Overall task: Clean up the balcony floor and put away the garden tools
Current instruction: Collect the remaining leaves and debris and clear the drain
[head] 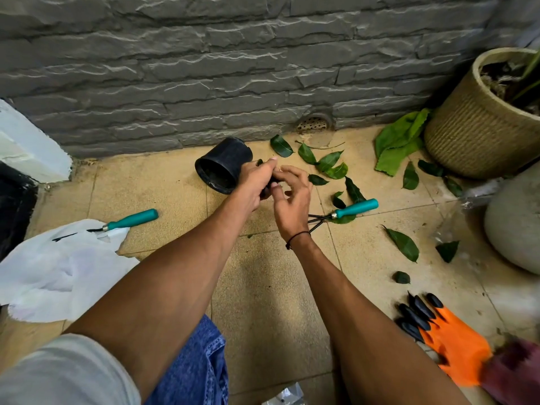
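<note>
My left hand (252,185) and my right hand (292,200) meet above the tiled floor (271,287), just right of a black plastic pot (223,166) lying on its side. The left hand grips a small dark bunch of leaves (270,185). My right thumb and forefinger pinch the same bunch, the other fingers loosely spread. Several green leaves (330,166) lie scattered to the right. A teal-handled hand rake (355,208) lies on the floor by my right wrist. A second teal-handled tool (131,219) lies at the left, its blade on a white plastic bag (58,267).
Orange gloves with black claws (447,337) lie at the lower right. A woven planter (476,124) and a grey round pot (514,226) stand at the right. The grey stone wall (204,68) has a drain (314,124) at its foot. Large leaves (394,141) lie beside the planter.
</note>
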